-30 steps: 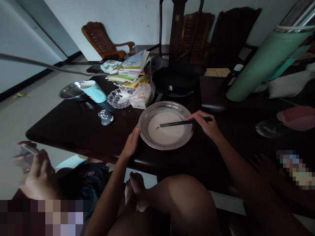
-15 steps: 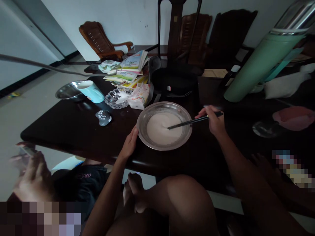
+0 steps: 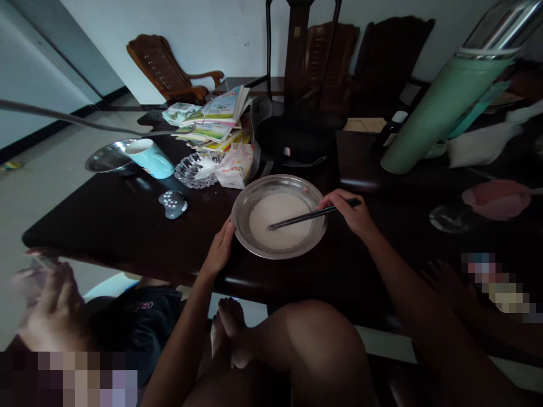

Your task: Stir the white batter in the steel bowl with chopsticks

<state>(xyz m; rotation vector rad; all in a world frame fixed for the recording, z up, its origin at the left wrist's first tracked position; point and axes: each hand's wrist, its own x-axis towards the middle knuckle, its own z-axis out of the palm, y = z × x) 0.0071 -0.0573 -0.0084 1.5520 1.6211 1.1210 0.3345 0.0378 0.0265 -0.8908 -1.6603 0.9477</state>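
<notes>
A shallow steel bowl (image 3: 245,195) of pale batter sits near the front edge of the dark table (image 3: 127,226). My left hand (image 3: 219,249) rests against the bowl's left rim, fingers curved on it. My right hand (image 3: 351,212) is closed on a pair of dark chopsticks (image 3: 309,216) whose tips dip into the batter near the bowl's middle. My bent knee and a foot show below the table edge.
Behind the bowl lie a small packet (image 3: 235,165), a glass dish (image 3: 195,169), a teal cup (image 3: 149,158), a second steel bowl (image 3: 107,158), booklets (image 3: 216,116) and a black pot (image 3: 294,138). A green flask (image 3: 441,107) stands right. Another person's hand (image 3: 51,308) is at lower left.
My right hand has stirred: the chopstick tips swung right and then back toward the bowl's middle. The left hand stayed on the rim. The view shifted slightly.
</notes>
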